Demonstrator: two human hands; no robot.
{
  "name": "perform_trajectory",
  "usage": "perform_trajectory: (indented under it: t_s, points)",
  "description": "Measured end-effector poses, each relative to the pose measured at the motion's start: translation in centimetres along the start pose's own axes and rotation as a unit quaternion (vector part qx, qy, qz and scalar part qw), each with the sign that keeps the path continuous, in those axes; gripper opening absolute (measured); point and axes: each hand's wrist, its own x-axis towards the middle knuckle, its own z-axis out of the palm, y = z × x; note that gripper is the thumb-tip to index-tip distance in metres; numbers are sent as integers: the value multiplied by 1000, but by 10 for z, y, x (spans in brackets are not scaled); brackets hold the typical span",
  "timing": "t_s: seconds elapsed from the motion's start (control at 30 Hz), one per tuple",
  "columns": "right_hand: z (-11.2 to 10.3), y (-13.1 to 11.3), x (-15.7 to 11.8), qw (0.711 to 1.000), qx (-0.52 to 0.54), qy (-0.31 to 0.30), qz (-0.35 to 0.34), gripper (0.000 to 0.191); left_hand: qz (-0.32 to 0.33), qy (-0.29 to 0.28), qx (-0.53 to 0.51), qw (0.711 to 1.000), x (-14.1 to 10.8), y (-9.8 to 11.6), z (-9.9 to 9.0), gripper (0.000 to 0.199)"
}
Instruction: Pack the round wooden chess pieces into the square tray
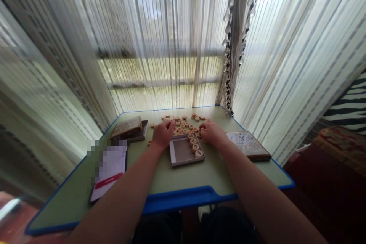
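Mid-frame, a shallow grey cardboard box holds a column of round, pale wooden discs down its right side, just below the right hand, farther from the left hand. Both hands' fingers curl; I can't tell what they hold.

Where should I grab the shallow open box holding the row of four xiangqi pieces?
Probably by the left wall of the open box, coming from the left: the four xiangqi pieces line its right side, leaving that thin upright wall free inside for a thumb-and-finger pinch.
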Motion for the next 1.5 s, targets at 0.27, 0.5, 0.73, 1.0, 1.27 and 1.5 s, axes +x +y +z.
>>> perform_trajectory:
  t_s: [0.27,0.5,0.73,1.0,1.27,1.5]
  points:
    - [2,4,7,999,-8,49,6,29,-100,91,-99,986,6,2,11,45]
    - [13,-5,5,997,9,3,-73,34,-150,145,-42,977,10,-2,9,53]
    - [17,-3,7,998,23,20,-56,30,-135,262,18,956,19,-2,-23,48]
    - [19,0,8,997,15,74,-32,29,-123,208,-16,970,26,-11,-42,35]
    - [20,2,13,994,3,95,-47,34,28,-139,155,978,24,-20,-16,45]
    - [18,1,15,994,13,92,-52,31,33,-174,225,958,24,-26,-6,27]
